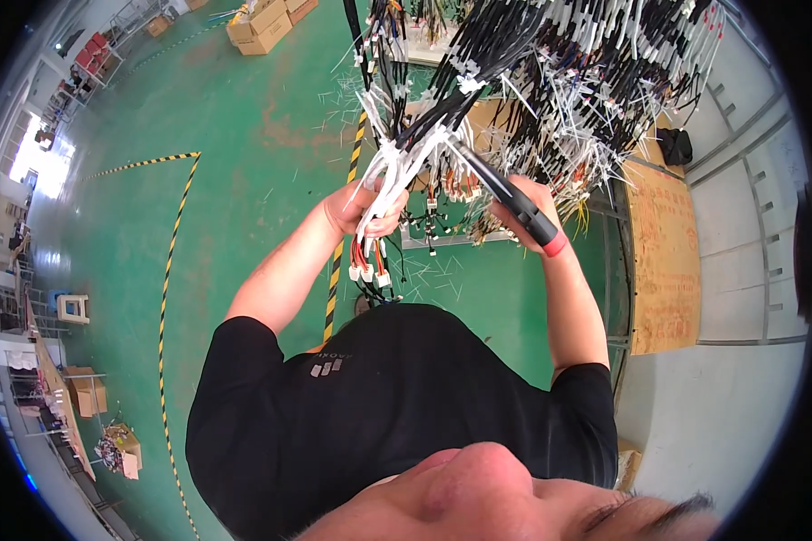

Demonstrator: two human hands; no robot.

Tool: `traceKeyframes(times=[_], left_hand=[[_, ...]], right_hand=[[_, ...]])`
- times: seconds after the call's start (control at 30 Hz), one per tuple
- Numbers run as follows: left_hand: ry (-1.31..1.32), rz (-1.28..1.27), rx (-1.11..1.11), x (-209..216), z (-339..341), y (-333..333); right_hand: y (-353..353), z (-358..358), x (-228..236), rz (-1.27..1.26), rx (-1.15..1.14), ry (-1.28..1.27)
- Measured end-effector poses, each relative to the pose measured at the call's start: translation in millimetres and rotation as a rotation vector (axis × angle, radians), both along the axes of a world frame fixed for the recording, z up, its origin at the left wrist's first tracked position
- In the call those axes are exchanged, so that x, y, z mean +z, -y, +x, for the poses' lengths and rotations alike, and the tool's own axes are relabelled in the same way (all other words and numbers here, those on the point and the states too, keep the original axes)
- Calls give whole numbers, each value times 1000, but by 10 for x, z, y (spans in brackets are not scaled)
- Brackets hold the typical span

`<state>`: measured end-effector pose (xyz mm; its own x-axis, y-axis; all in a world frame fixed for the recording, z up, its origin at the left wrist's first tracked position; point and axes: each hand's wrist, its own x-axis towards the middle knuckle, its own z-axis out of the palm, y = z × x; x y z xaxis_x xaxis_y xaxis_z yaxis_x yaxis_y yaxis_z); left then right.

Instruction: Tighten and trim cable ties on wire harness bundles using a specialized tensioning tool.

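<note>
My left hand (347,209) is closed around a bundle of cables in white sleeving (395,169). Below my fingers, red and dark wires come out of it and end in white plug connectors (367,273). My right hand (534,192) grips a black cable tie gun (519,206) with a red end. Its narrow nose points up and left, close to a white cable tie (442,133) where the black cables fork; whether they touch I cannot tell. The fingers of my right hand are partly hidden behind the tool.
A large mass of black and white cables (550,99) hangs ahead and to the right, with many tie tails sticking out. Tie offcuts (433,279) litter the green floor (262,171). A wooden board (666,261) stands at the right; cardboard boxes (262,27) sit far left.
</note>
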<state>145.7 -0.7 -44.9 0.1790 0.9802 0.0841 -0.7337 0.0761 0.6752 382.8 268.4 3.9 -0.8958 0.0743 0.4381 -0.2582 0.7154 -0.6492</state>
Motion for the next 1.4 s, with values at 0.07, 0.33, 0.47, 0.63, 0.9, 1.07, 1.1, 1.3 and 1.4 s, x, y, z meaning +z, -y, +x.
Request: traceKeyframes(times=[0.07,0.33,0.47,0.63,0.9,1.07,1.1,1.3,1.4], left_hand=[[8,2,48,26,18,-4],[-152,-13,29,86,19,-30],[37,17,-63,75,11,-41],[-33,10,-57,112,19,-30],[-32,7,-77,132,30,-42],[-57,-33,-32,95,44,-25],[-71,-42,-53,77,22,-33],[-137,-55,-28,86,49,-38],[-189,-71,111,108,81,24]], right_hand=[[-57,30,14,-61,41,-97],[-148,-45,-174,-203,152,-72],[-145,-41,-181,-395,175,103],[-57,-64,-158,-466,212,72],[-72,-107,-111,-372,250,35],[-24,-127,-35,-264,270,-22],[-15,-121,-17,-319,280,-13],[97,-24,127,-145,38,20],[151,53,103,57,-87,22]])
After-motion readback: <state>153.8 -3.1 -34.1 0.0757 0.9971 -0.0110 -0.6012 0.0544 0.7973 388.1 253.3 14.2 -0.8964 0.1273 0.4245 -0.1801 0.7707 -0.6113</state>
